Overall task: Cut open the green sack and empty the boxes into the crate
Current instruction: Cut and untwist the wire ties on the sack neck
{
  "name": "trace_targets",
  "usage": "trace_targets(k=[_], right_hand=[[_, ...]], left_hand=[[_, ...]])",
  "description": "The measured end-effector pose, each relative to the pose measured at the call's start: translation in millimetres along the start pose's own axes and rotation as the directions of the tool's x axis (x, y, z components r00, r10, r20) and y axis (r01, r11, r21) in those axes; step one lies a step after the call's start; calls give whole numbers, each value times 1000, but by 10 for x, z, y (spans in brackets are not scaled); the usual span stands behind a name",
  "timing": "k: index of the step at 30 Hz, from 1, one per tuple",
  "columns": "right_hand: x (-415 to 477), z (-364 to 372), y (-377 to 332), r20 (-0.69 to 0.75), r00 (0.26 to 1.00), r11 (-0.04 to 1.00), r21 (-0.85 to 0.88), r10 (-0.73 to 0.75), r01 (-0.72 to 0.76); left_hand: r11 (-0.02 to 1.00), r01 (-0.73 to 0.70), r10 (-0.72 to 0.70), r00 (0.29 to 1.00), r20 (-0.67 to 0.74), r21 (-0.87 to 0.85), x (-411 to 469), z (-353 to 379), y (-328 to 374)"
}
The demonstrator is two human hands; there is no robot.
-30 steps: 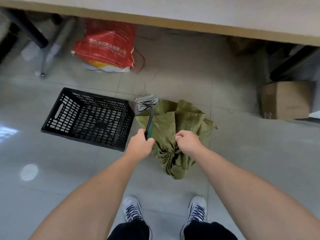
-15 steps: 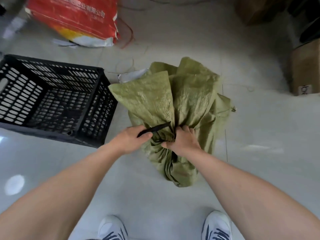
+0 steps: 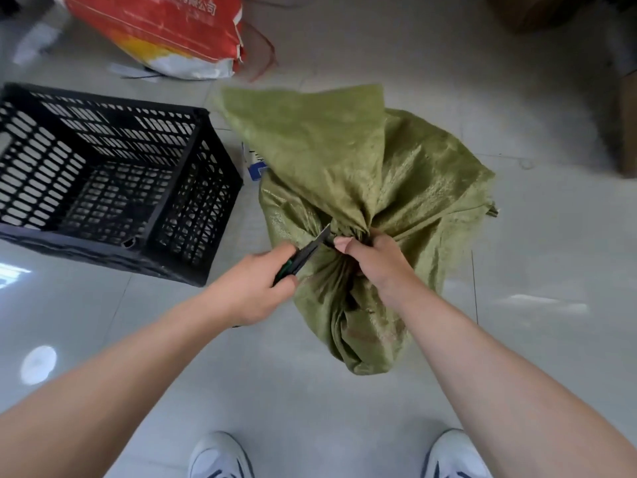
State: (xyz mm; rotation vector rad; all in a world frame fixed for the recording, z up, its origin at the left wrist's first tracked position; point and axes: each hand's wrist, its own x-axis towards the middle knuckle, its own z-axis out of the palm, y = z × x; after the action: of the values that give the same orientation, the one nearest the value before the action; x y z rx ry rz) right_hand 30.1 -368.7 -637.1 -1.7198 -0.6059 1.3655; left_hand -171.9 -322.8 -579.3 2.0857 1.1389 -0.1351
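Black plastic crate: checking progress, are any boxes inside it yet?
No, the black plastic crate shows only its bare slotted floor and walls.

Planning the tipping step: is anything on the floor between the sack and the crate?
Only a small white-and-blue packet, partly under the sack, in the gap beside the crate. Nothing else visible.

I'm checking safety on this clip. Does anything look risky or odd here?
Yes: the knife in the left hand has its blade tip right beside the right hand thumb, which grips the green sack at its tied neck. The black crate sits upright and empty.
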Motion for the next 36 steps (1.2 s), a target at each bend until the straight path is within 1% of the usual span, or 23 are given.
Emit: trace_targets(k=[3,6,8,11,13,16,18,20,25,29,33,36], right_hand=[[7,-11,-123,4,1000,999,28,-26,25],[-12,-27,-223,28,998,997,50,-52,50],[-38,-34,-259,53,997,996,73,-52,48],[-61,-34,-301,73,995,992,111,-63,54],[-67,-24,-328,71,995,991,120,-75,66],[-65,-8,-362,42,993,992,64,-113,110],[-76,4,-389,29,989,990,13,-144,143],[-98,16,-406,31,987,987,-6,-158,159],[-115,33,-424,24,986,986,-24,-166,166],[-109,40,-418,-20,987,986,-34,-161,160],[-98,41,-416,-54,989,991,8,-136,137],[-99,53,-439,-84,990,992,50,-111,116]], left_hand=[[992,-65,63,998,19,106,-33,20,-35],[979,-77,63,995,82,188,-56,4,-53],[978,-75,58,994,94,195,-65,4,-48],[982,-72,56,994,95,175,-73,-2,-36],[990,-49,35,993,114,130,-75,-15,-9],[998,-36,27,990,140,57,-91,-59,42],[999,-37,40,991,131,-30,-105,-99,53],[997,-29,38,991,127,-72,-112,-121,52],[1000,-20,19,990,139,4,-86,-93,54],[992,-36,23,993,113,119,-90,-92,49],[986,-36,24,997,74,164,-77,-42,97],[985,-32,20,997,71,168,-56,-35,115]])
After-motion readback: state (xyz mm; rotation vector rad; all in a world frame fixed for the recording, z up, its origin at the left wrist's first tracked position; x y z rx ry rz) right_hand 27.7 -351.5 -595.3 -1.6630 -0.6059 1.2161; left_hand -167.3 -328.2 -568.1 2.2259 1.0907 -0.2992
